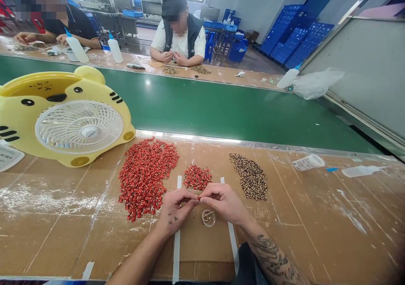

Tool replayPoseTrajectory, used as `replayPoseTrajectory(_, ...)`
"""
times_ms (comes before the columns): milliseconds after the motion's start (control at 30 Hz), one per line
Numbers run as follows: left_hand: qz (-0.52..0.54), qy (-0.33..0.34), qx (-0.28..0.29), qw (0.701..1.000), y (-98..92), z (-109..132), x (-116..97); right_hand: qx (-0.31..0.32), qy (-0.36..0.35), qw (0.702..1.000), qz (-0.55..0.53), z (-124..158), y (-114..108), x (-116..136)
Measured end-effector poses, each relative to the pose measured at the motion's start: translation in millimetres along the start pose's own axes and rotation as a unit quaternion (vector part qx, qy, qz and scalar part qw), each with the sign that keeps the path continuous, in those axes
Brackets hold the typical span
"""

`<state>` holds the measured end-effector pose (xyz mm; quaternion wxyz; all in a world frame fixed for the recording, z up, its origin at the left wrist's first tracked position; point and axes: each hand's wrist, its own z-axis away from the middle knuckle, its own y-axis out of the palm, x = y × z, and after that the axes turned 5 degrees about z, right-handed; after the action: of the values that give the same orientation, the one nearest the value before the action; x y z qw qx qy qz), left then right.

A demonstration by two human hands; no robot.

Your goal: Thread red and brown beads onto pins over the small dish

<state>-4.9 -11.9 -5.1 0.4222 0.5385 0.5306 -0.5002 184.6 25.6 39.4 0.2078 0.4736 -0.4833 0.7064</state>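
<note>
Both my hands meet over a taped cardboard sheet (pixel 205 245), pinching one tiny red piece (pixel 198 198) between their fingertips. My left hand (pixel 177 209) grips it from the left, thumb against forefinger. From the other side, my right hand (pixel 223 200) closes on the same piece. Just below the fingers sits a small clear round dish (pixel 208 218) with a thin stick leaning in it. A small heap of red pieces (pixel 198 176) lies right beyond my fingertips. To the left spreads a large pile of red pieces (pixel 144 175); to the right, a pile of dark-and-gold pieces (pixel 249 176).
A yellow animal-shaped fan (pixel 126 116) stands at the left. Behind runs a green belt (pixel 202 103), with two people (pixel 179 28) working across it. A white bottle (pixel 308 162) and a squeeze bottle (pixel 360 171) lie at the right.
</note>
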Motion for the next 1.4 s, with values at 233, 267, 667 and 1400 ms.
replayPoseTrajectory(233, 0.021, -0.044, -0.035, 0.998, 6.5, -6.7, -0.7, -0.051, -0.049, 0.997, 0.027, -3.3, -3.8, -9.7)
replayPoseTrajectory(267, 0.008, -0.041, -0.041, 0.998, 6.0, -9.3, -1.5, -0.071, -0.051, 0.995, 0.04, -2.7, -7.9, -12.4)
replayPoseTrajectory(667, -0.361, 0.047, 0.033, 0.931, 8.5, -63.3, -10.3, -0.096, -0.143, 0.971, 0.163, 6.5, -37.0, -55.1)
replayPoseTrajectory(1400, -0.58, -0.031, 0.128, 0.804, -61.9, -16.4, -41.7, 0.142, -0.139, 0.978, 0.069, 15.5, -33.5, -40.2)
